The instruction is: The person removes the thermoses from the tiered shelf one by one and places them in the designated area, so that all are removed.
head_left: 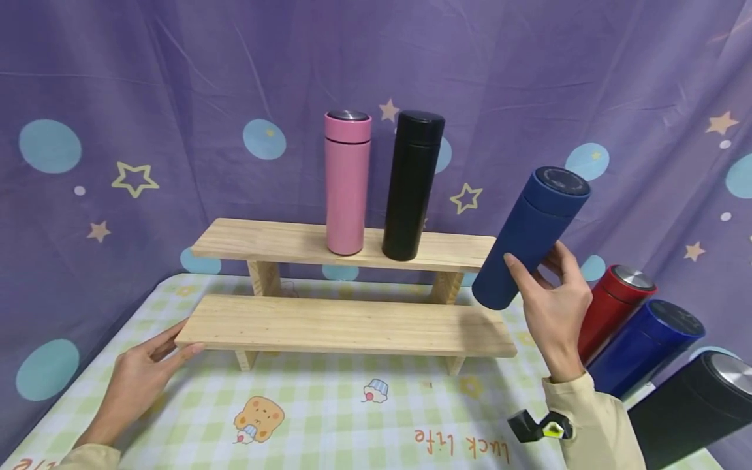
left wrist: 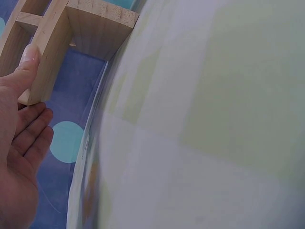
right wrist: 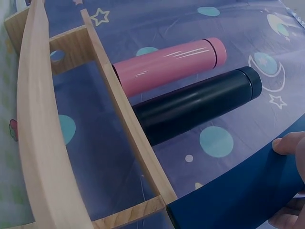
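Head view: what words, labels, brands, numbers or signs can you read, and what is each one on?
"Luck life": upside down, on the tablecloth, front right.
"life": upside down and cut off at the bottom edge, on the tablecloth, lower left.
Lid of the blue bottle in the right hand: markings too small to read.
I can read no brand or number.

"Luck life" txt [head_left: 470, 446], upside-dn on tablecloth [head_left: 329, 431]; more lettering [head_left: 29, 464] lower L, cut off; navy btl lid [head_left: 563, 181] marks illegible
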Available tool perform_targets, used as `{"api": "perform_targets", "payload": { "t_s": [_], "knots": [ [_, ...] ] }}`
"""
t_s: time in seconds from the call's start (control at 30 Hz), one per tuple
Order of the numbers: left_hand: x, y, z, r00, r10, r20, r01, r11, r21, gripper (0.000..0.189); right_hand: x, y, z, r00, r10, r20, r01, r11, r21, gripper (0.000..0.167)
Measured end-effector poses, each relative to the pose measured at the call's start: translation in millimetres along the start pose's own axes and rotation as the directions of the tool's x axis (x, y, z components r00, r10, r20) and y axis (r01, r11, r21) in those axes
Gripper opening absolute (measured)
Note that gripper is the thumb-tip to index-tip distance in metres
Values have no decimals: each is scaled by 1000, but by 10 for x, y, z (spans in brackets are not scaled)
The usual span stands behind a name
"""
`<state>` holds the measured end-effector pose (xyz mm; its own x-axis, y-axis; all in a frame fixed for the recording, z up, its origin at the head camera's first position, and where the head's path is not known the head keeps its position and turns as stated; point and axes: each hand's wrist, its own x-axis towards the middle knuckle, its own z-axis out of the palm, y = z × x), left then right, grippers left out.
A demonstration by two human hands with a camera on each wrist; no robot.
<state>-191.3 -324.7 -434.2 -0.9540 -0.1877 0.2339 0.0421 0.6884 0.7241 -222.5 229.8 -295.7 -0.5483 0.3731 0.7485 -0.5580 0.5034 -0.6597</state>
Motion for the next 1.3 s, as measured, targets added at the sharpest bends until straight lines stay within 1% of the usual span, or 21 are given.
{"api": "perform_targets", "payload": {
  "t_s": [0.23,0.67,1.3],
  "knots": [
    [3,-5,0,1000,1,-6,-1,1000,0,74,62,-50,42,1000,0,25,-1,1000,20,55],
    [15,-7,-1,999,28,-26,-29,1000,-13,72,195,-91,196,999,-10,51,8,999,47,53],
    [7,8,2,1000,17,-23,-17,1000,-1,73,360,-41,428,996,36,87,-37,999,1,55]
  ]
}}
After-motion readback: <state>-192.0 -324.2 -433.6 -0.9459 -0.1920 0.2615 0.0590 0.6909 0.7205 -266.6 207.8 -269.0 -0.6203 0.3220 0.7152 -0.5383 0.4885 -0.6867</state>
